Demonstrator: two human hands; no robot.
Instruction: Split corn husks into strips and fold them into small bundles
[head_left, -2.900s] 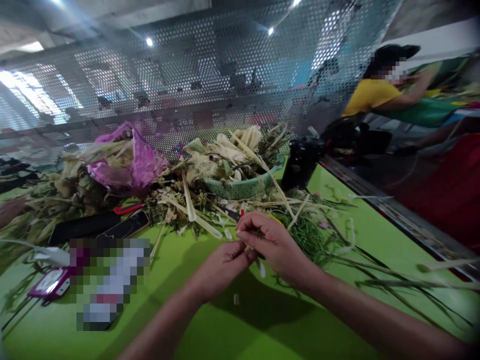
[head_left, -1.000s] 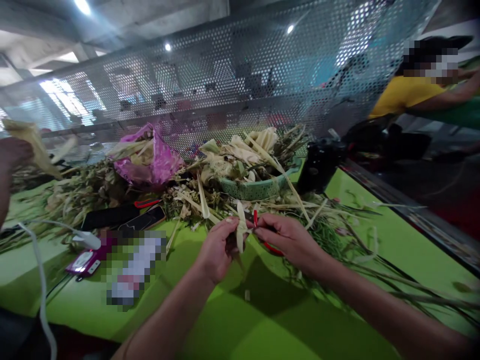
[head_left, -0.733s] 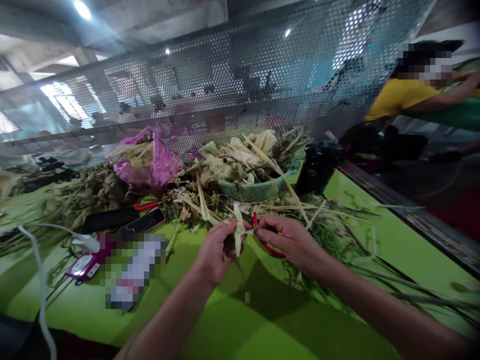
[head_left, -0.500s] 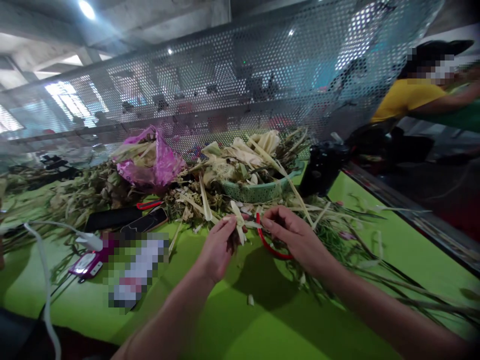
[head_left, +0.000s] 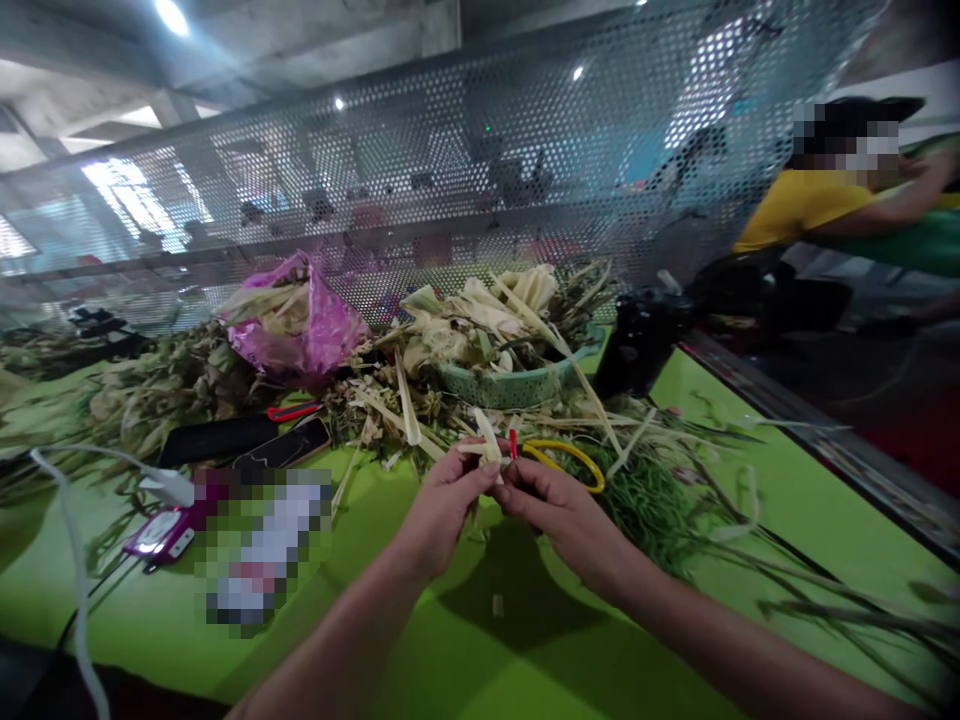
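Observation:
Pale strips of dried husk (head_left: 489, 436), crossing one another like a small folded flower, are pinched in my left hand (head_left: 442, 505). Close against it, my right hand (head_left: 559, 510) has its fingers closed round scissors whose yellow handle loop (head_left: 581, 462) sticks out behind the knuckles. A short red part (head_left: 513, 443) of the scissors shows above the fingers. The thumb and fingertips of my right hand meet the husk piece. My fingers hide the blades.
Behind my hands, a green basket (head_left: 510, 388) is heaped with dried husks. A purple plastic bag (head_left: 330, 330), phones (head_left: 289, 443) and a purple power bank (head_left: 159, 535) lie leftward. Green string (head_left: 649, 510) and a black container (head_left: 641, 340) stand rightward. A person in yellow (head_left: 810, 205) sits beyond.
My right hand has moved left to meet the left hand at the husk piece. The scissors have turned in it, so the yellow loop now shows instead of the red one.

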